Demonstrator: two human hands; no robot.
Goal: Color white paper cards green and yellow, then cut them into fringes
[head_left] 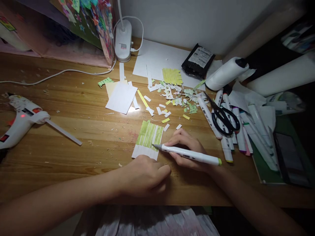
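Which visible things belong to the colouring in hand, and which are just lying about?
In use:
white marker, held in the right hand
partly green paper, marker tip at it, left hand at its near edge

Apparently just lying about:
glue gun
black scissors
loose markers
paper scraps
black packet

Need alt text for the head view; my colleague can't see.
Right hand holds a white marker to a green-streaked paper, curled left hand at its lower edge. Paper scraps lie beyond on the wooden table; a glue gun lies left, scissors atop markers right.
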